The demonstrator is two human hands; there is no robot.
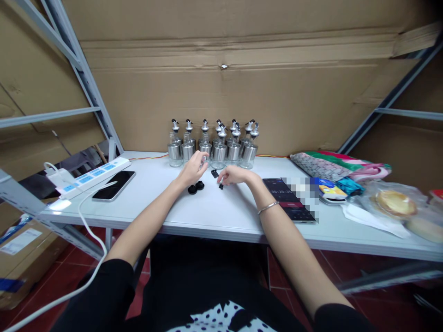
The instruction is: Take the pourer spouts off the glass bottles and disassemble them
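My left hand [194, 168] is closed just in front of the bottles, thumb and fingers brought together around something small and shiny that I cannot make out. Above the tabletop, my right hand [234, 175] pinches a small black-and-silver part [220, 185]. Two round black caps [192, 189] lie beneath my left hand. Between the hands are small black pieces [214, 173]. Behind them stand two rows of glass bottles with steel sleeves [219, 153]. Several carry silver pourer spouts with black tips [254, 131]; the front bottles at the left [174, 150] have bare glass necks.
At the left lie a power strip [98, 175] and a phone [115, 185] with a white cable. A tablet showing a timer [285, 198] lies right of my right arm. Farther right are folded cloth [346, 166], small packets and a bagged pastry [394, 203]. Cardboard [228, 92] closes the back.
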